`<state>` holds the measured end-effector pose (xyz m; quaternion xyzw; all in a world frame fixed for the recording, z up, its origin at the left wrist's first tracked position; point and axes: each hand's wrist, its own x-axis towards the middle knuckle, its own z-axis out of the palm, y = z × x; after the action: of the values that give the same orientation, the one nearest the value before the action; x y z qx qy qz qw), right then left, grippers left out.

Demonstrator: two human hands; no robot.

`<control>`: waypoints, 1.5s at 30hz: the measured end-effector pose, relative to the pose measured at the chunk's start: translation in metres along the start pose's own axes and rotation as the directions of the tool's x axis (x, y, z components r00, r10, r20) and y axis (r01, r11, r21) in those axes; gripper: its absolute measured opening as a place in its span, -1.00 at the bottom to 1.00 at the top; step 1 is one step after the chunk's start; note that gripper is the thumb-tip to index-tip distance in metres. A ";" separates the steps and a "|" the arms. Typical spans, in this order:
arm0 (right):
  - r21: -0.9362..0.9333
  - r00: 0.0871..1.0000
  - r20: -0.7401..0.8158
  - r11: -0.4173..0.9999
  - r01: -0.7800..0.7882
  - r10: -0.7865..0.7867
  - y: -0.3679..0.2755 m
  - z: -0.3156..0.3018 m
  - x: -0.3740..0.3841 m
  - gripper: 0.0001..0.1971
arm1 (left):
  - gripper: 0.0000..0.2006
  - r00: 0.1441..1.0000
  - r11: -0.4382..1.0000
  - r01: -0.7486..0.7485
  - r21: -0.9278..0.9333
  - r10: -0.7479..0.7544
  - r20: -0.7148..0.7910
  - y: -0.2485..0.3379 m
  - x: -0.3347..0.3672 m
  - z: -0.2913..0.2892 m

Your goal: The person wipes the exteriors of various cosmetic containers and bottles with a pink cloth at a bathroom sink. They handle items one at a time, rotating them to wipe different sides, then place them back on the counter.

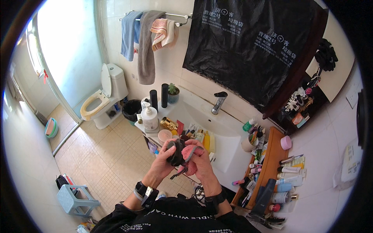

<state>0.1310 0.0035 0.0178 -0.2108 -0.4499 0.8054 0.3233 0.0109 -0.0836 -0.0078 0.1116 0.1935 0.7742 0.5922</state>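
Observation:
Near the front edge of the white sink (229, 159), my left hand (161, 163) is closed around a small black object (176, 152) whose exact kind I cannot make out. Beside it, my right hand (203, 166) grips a bunched pink cloth (188, 167) with a grey edging. The cloth touches or nearly touches the black object. Behind my hands, several cosmetics, including a yellow bottle (206, 140) and a gold container (168, 124), lie along the sink. A pink-lidded jar (165, 135) and a white pump bottle (149, 117) stand left of them.
A chrome faucet (219, 103) rises at the sink's back. On the right, a wooden organizer (268, 163) is crowded with tubes and bottles. A toilet (101, 101), a black-lined bin (132, 110) and a blue stool (77, 198) stand to the left.

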 end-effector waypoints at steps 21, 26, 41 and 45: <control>0.019 0.997 -0.025 0.998 -0.067 0.067 0.007 -0.005 0.006 -0.86 | -0.58 0.999 0.971 0.011 0.240 -0.023 0.048 0.003 0.002 -0.006; 0.221 0.988 -0.091 0.970 -0.105 0.128 0.011 -0.007 0.011 -0.85 | -0.64 0.993 0.995 0.069 -0.078 -0.061 0.101 0.002 0.003 0.001; -0.061 0.990 -0.104 0.994 0.088 -0.094 0.019 -0.013 0.003 -0.89 | -0.64 1.000 0.980 0.016 -0.199 -0.011 0.027 -0.008 0.011 0.000; 0.088 0.991 -0.092 0.991 0.102 -0.094 0.021 -0.011 0.003 -0.87 | -0.63 0.999 0.987 0.046 -0.157 -0.042 0.028 -0.007 0.009 0.001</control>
<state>0.1296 0.0043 -0.0058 -0.2085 -0.4071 0.7985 0.3914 0.0150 -0.0734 -0.0101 0.0698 0.1268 0.7725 0.6184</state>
